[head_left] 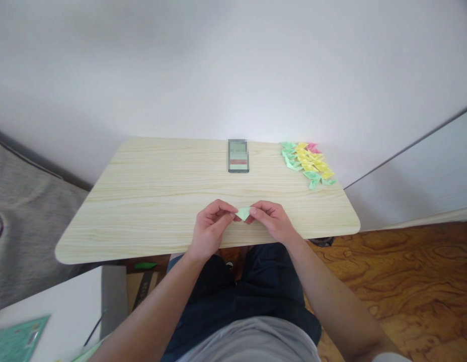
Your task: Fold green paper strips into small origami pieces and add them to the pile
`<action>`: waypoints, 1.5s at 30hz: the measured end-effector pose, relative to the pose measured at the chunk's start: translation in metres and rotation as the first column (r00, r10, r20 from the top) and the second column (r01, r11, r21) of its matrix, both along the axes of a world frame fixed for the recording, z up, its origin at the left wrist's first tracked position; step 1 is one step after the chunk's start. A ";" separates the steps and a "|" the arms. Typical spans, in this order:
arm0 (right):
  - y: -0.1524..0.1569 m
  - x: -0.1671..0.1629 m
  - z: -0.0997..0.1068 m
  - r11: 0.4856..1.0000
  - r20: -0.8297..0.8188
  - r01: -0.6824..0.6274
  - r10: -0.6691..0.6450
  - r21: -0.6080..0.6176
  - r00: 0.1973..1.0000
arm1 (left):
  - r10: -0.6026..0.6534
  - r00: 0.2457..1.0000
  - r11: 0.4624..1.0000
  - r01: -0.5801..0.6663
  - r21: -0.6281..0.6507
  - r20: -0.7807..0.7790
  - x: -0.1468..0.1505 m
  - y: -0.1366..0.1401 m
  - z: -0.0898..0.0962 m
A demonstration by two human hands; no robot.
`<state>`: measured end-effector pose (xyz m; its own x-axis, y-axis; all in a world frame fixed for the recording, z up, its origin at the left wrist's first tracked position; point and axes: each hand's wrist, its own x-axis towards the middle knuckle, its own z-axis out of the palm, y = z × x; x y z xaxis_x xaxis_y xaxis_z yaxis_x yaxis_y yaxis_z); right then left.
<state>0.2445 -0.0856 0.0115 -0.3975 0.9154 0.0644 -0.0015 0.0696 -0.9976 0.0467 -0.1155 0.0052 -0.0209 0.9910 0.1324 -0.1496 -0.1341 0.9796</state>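
Observation:
A small piece of folded light-green paper (243,213) is held up between both hands, just above the near part of the table. My left hand (212,226) pinches its left corner between thumb and fingers. On the other side my right hand (271,218) grips the right corner the same way, thumb toward me. The paper looks like a little triangle pointing down; its back side is hidden by the fingers.
The wood-pattern table (161,191) stands against a white wall (233,65). A phone (238,156) lies at the back middle. Several folded paper pieces (308,158) in green, yellow and pink cluster at the back right. A white box (63,301) with a green packet (20,339) is at lower left.

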 end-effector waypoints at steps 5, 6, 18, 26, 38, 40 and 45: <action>0.001 0.002 0.000 1.000 0.014 -0.006 0.005 0.026 1.000 | -0.012 1.000 1.000 0.012 0.003 0.017 0.000 0.000 0.001; 0.001 0.002 0.000 1.000 0.016 -0.004 0.003 0.029 1.000 | -0.014 1.000 1.000 0.014 0.003 0.013 0.000 0.000 0.002; -0.004 -0.003 -0.001 0.992 0.049 0.081 -0.086 0.094 0.995 | -0.055 0.998 0.998 0.056 -0.005 0.033 0.000 0.000 -0.001; -0.009 -0.005 0.002 0.983 0.111 0.090 -0.108 0.162 0.988 | -0.048 0.988 0.995 0.034 -0.099 -0.148 0.001 0.006 0.001; -0.008 -0.008 -0.002 0.991 0.084 0.082 -0.091 0.101 0.992 | -0.093 0.979 0.992 0.076 -0.099 -0.182 0.004 0.002 0.005; -0.007 -0.007 -0.002 0.994 0.072 0.080 -0.086 0.079 0.994 | -0.118 0.977 0.991 0.105 -0.083 -0.177 0.003 0.001 0.007; -0.004 -0.002 -0.001 0.993 0.074 0.089 -0.095 0.075 0.993 | -0.104 0.965 0.995 0.100 -0.028 -0.239 -0.003 -0.001 0.008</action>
